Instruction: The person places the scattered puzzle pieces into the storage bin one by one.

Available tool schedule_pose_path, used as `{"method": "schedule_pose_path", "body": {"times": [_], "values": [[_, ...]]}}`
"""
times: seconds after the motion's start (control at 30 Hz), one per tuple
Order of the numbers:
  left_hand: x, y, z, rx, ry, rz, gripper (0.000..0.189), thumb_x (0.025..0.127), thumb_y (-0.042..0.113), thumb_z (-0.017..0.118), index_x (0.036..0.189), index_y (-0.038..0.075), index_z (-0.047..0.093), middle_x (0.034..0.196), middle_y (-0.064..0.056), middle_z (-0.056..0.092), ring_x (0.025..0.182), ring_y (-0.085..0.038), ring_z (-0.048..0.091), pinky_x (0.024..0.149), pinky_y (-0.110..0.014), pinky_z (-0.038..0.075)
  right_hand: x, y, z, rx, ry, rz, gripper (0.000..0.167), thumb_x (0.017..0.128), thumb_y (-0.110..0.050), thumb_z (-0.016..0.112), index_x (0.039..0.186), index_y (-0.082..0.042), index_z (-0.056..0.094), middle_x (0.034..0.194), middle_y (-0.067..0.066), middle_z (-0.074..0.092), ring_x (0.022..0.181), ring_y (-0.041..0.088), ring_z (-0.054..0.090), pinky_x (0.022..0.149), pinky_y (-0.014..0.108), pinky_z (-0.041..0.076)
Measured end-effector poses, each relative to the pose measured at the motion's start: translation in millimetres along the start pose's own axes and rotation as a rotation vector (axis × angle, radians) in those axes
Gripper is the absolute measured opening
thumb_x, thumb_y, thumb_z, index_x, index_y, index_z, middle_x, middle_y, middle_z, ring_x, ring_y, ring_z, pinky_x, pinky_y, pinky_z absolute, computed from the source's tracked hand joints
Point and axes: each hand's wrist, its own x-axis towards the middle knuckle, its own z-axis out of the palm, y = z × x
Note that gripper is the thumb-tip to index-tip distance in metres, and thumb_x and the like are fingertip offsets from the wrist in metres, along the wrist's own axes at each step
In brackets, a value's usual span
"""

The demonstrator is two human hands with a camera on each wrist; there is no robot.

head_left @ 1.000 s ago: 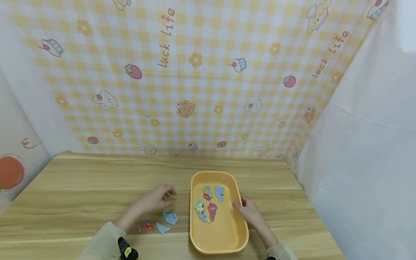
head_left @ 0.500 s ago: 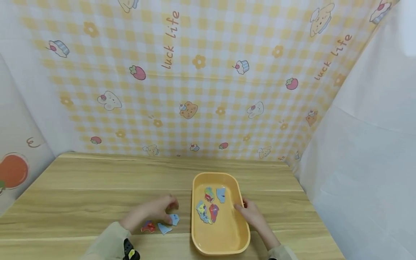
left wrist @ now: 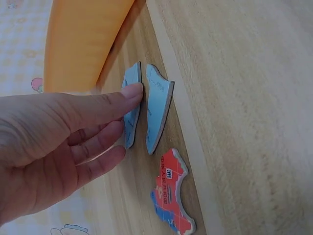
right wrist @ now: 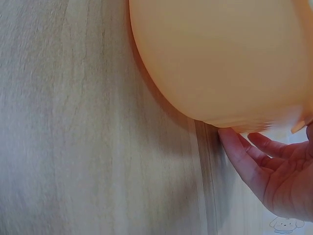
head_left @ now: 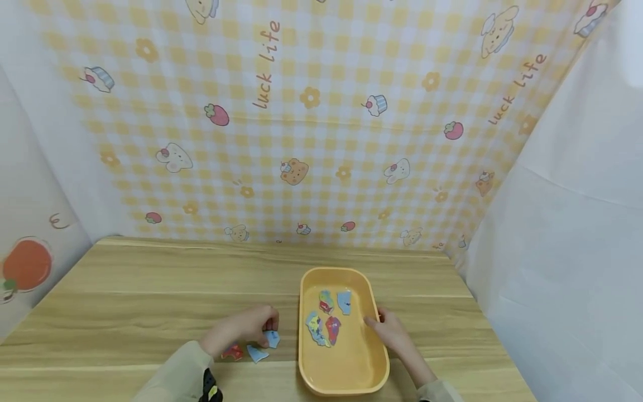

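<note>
My left hand pinches a light blue puzzle piece, with the thumb on its near face and the fingers behind it. Right beside that piece is a second light blue puzzle piece. A red and blue puzzle piece lies lower in the left wrist view, partly hidden by the arm in the head view. My right hand grips the right rim of the yellow tray, thumb over the edge and fingers against the outer wall.
Inside the tray lie several puzzle pieces, among them a blue one and a red one. Everything stands on a wooden table. Behind it hangs a yellow checked cloth, with a white sheet at the right.
My left hand has come down and nearer onto the blue puzzle piece and now pinches it. My right hand stays on the tray's rim. The head view has shifted slightly.
</note>
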Motion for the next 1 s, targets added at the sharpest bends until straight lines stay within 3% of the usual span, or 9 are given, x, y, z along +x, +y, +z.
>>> {"method": "schedule_pose_path", "body": {"times": [0.33, 0.47, 0.57, 0.8, 1.0], "values": [[3.1, 4.2, -3.1, 0.006, 0.006, -0.091, 0.026, 0.06, -0.008, 0.078, 0.07, 0.004, 0.056, 0.067, 0.0, 0.051, 0.062, -0.011, 0.042, 0.053, -0.021, 0.037, 2.5, -1.7, 0.5, 0.005, -0.009, -0.016, 0.045, 0.086, -0.018, 0.057, 0.118, 0.013, 0.049, 0.09, 0.018, 0.065, 0.074, 0.02, 0.063, 0.064, 0.033, 0.054], [0.9, 1.2, -5.5, -0.009, 0.004, -0.062, 0.021, 0.063, -0.007, 0.075, 0.069, 0.004, 0.059, 0.067, 0.001, 0.053, 0.062, -0.009, 0.043, 0.054, -0.02, 0.038, 3.0, -3.0, 0.9, -0.007, -0.011, -0.031, 0.044, 0.086, -0.019, 0.057, 0.115, 0.013, 0.05, 0.088, 0.018, 0.064, 0.072, 0.02, 0.063, 0.063, 0.032, 0.053], [-1.4, -0.5, -8.2, -0.021, 0.001, -0.005, 0.018, 0.066, -0.008, 0.072, 0.071, 0.003, 0.06, 0.068, 0.0, 0.056, 0.062, -0.006, 0.044, 0.055, -0.019, 0.039, 3.3, -3.6, 1.3, -0.014, -0.008, -0.035, 0.044, 0.086, -0.018, 0.057, 0.115, 0.014, 0.05, 0.088, 0.018, 0.064, 0.072, 0.019, 0.062, 0.062, 0.032, 0.053], [-4.4, -2.6, -15.8, -0.143, 0.015, 0.074, 0.011, 0.073, -0.01, 0.063, 0.076, 0.0, 0.06, 0.07, -0.006, 0.056, 0.063, -0.004, 0.045, 0.055, -0.017, 0.04, 2.1, -2.4, 0.4, 0.013, -0.014, -0.029, 0.045, 0.086, -0.017, 0.056, 0.118, 0.014, 0.049, 0.089, 0.018, 0.064, 0.073, 0.02, 0.063, 0.063, 0.033, 0.054], [-1.0, -5.3, -19.8, -0.137, 0.065, 0.089, 0.019, 0.081, -0.004, 0.06, 0.1, 0.0, 0.058, 0.08, -0.006, 0.056, 0.074, -0.01, 0.051, 0.063, -0.02, 0.045, -1.5, 0.7, -2.7, 0.018, -0.023, -0.018, 0.045, 0.087, -0.018, 0.056, 0.118, 0.014, 0.048, 0.087, 0.016, 0.064, 0.071, 0.019, 0.062, 0.062, 0.032, 0.054]]}}
